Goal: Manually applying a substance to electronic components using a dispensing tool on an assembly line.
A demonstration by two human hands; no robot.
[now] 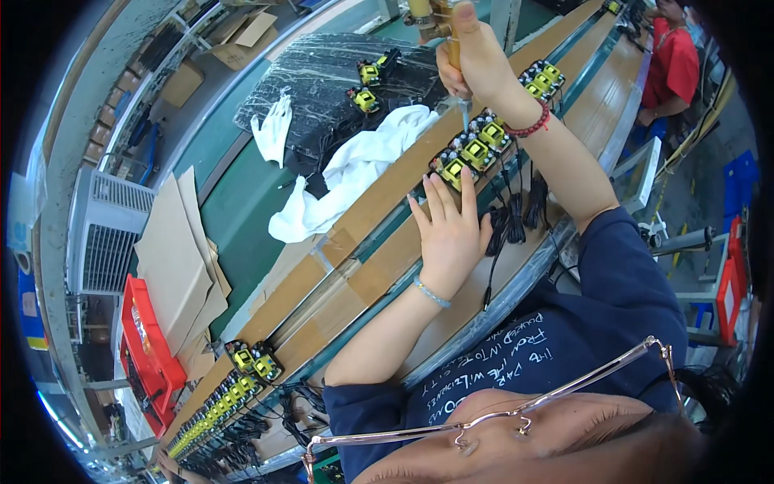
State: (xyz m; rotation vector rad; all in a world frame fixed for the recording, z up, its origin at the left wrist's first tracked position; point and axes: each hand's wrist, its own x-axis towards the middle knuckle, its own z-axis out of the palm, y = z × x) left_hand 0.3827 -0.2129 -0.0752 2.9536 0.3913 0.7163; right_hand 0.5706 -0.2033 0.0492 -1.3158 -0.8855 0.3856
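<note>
My right hand (484, 60), with a red beaded bracelet at its wrist, is closed round a yellow-handled tool (454, 55). The tool's thin pale nozzle points down at a row of circuit boards (476, 153) with yellow transformers. Fingers outstretched, my left hand (448, 234) rests its fingertips against the near end of that row. Black cables (509, 219) hang from the boards beside it. Farther along the same line lie more boards (542, 79), partly behind my right wrist. The tool's upper part is cut off by the frame edge.
Brown strips (310, 290) run diagonally along the bench. A white cloth (355, 185), a white glove (274, 129) and two loose boards (368, 87) lie on or by a black sheet. Lower left are a long row of boards (205, 419) and a red bin (153, 355). A person in red (671, 68) is far right.
</note>
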